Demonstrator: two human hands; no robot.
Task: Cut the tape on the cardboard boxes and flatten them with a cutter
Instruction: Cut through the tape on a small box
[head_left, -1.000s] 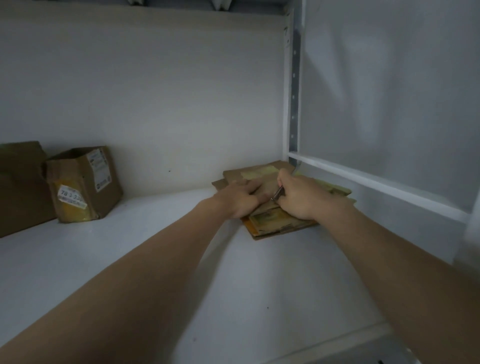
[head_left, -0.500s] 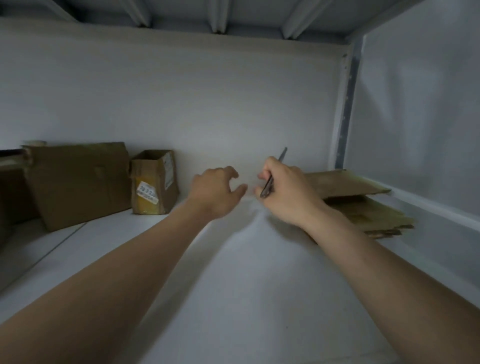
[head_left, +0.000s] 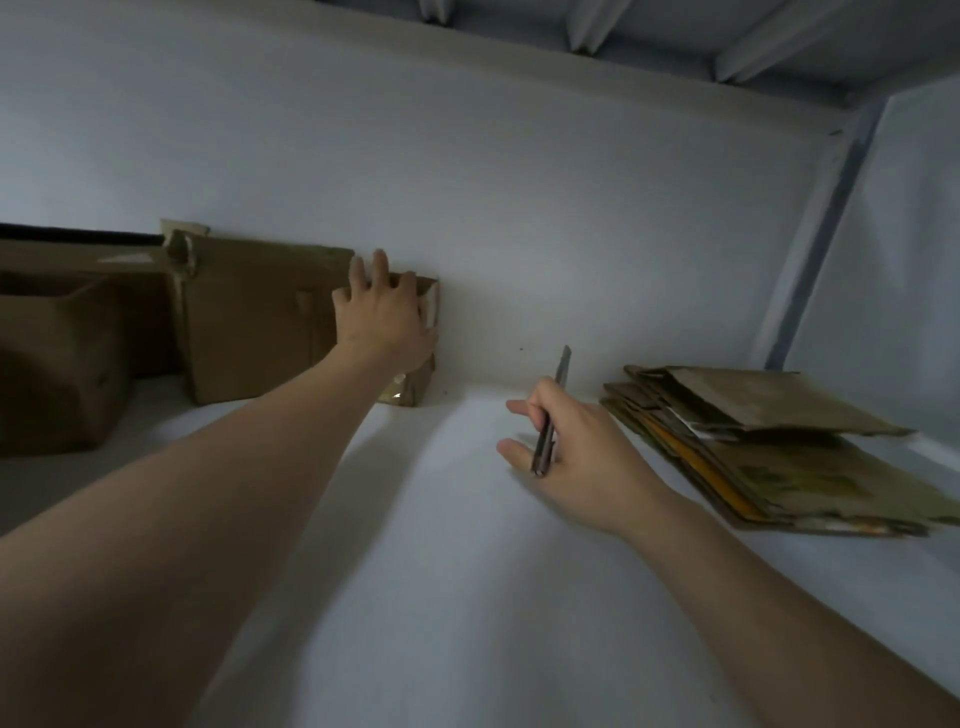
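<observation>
Two bare arms stretch over a white shelf (head_left: 441, 545). The left hand (head_left: 384, 317) lies with fingers spread and fairly straight on a small cardboard box (head_left: 413, 387) that stands against the far wall, seemingly to draw it nearer for cutting. Whether it truly grips is unclear. The right hand (head_left: 576, 457) hovers near the middle, thumb and fingers pinched around a slim cutter (head_left: 551, 410). Its tip points up and away, probably to stay clear of the reaching arm. Flattened cardboard (head_left: 779, 467) is piled at the right, likely finished pieces. Bigger boxes (head_left: 254, 322) stand at far left, just beside the small one.
</observation>
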